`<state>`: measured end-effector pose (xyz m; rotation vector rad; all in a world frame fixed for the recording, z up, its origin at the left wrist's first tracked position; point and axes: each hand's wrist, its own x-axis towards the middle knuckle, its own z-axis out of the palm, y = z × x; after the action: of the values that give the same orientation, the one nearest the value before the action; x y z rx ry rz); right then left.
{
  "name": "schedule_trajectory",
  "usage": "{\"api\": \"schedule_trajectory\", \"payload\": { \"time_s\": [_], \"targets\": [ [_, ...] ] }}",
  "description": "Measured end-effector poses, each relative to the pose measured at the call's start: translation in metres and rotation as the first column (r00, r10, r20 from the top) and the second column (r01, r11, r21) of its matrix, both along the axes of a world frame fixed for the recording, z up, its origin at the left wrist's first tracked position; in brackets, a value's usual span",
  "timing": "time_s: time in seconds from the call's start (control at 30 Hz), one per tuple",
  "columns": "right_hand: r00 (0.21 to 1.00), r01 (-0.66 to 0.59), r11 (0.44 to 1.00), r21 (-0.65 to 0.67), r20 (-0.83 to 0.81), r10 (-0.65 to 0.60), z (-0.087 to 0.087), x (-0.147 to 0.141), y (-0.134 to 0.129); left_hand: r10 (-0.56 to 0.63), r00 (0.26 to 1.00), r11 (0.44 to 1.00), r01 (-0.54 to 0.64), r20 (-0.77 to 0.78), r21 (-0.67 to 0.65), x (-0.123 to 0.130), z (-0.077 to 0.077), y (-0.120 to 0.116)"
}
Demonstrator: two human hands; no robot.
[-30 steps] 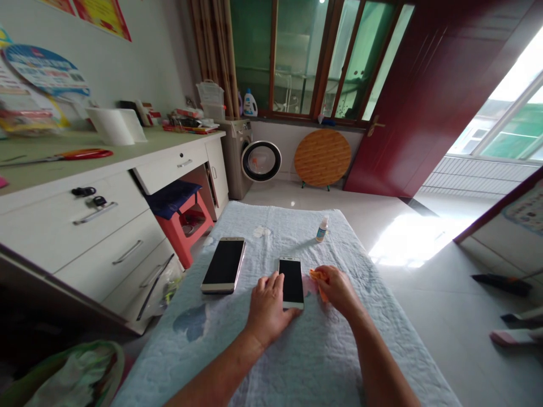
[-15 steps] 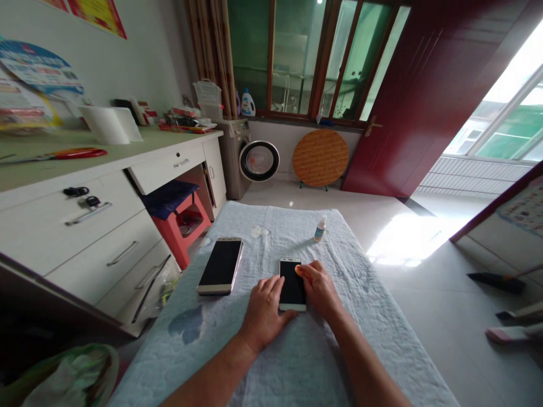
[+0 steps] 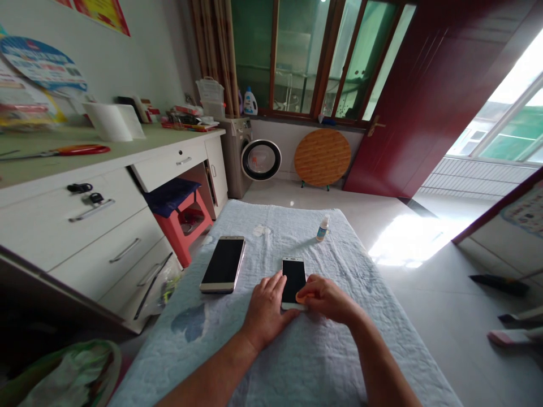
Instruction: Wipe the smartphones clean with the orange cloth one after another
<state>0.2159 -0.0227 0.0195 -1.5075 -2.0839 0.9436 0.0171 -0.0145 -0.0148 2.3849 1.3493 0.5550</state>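
A smartphone (image 3: pixel 293 278) with a white frame and dark screen lies face up on the blue quilted cloth (image 3: pixel 292 226). My left hand (image 3: pixel 265 308) holds it in place, fingers along its left edge and thumb at its bottom end. My right hand (image 3: pixel 326 297) is closed on a small orange pad (image 3: pixel 302 296), which touches the lower right of the screen; most of the pad is hidden by the fingers. To the left lies a larger phone (image 3: pixel 223 264), apparently stacked on something thin. Beyond my right hand stands a small spray bottle (image 3: pixel 323 229), upright.
At left is a white desk (image 3: pixel 102 226) with scissors (image 3: pixel 80 150) and a paper roll (image 3: pixel 108 122) on top. A red stool (image 3: pixel 184 223) sits under it. A washing machine (image 3: pixel 234 164) with its door open and a round wooden tabletop (image 3: pixel 322 157) are at the back.
My right hand has slid the orange pad down the phone screen from near its top right to its lower right. My left hand stays on the phone. The view has shifted slightly.
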Motion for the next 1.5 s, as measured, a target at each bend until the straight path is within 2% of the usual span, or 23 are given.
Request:
{"api": "schedule_trajectory", "payload": {
  "time_s": [0.07,0.13,0.27,0.37,0.47,0.73,1.03,1.13,1.37,1.5],
  "targets": [
    [0.999,-0.047,0.998,-0.044,-0.022,0.046,0.004,0.003,-0.002,0.004,1.000,1.000,-0.004,-0.002,-0.001,0.000,0.000,0.000],
    [0.999,-0.034,0.999,-0.039,-0.026,0.033,0.003,0.003,0.000,0.004,1.000,1.000,-0.004,0.003,0.006,0.000,0.000,0.000],
    [0.993,0.117,0.992,0.040,-0.037,-0.116,-0.011,-0.001,0.009,-0.004,1.000,1.000,0.004,0.012,0.014,0.000,0.000,0.001],
    [0.968,0.249,0.960,0.124,-0.043,-0.246,-0.024,-0.005,0.019,-0.003,1.000,1.000,0.003,0.013,0.007,0.000,0.001,0.000],
    [0.946,0.313,0.927,0.205,0.021,-0.324,-0.031,-0.007,0.029,-0.004,1.000,1.000,0.004,0.016,0.000,0.000,0.002,0.000],
    [0.900,0.319,0.892,0.320,0.195,-0.391,-0.027,-0.020,0.053,-0.001,0.998,1.000,0.001,0.058,-0.002,0.001,0.002,0.000],
    [0.906,0.190,0.903,0.386,0.285,-0.312,-0.023,-0.056,0.065,-0.006,0.997,1.000,0.006,0.080,-0.006,0.000,0.008,-0.002],
    [0.906,0.200,0.905,0.375,0.280,-0.316,-0.021,-0.050,0.064,0.006,0.997,1.000,-0.005,0.071,-0.007,0.001,0.008,-0.003],
    [0.886,0.279,0.909,0.309,0.281,-0.367,-0.021,-0.014,0.058,0.016,0.997,1.000,-0.018,0.071,0.017,0.002,0.001,-0.003],
    [0.869,0.334,0.890,0.309,0.266,-0.418,-0.025,-0.008,0.055,0.015,0.998,1.000,-0.016,0.057,0.013,0.002,0.003,-0.002]
  ]
}}
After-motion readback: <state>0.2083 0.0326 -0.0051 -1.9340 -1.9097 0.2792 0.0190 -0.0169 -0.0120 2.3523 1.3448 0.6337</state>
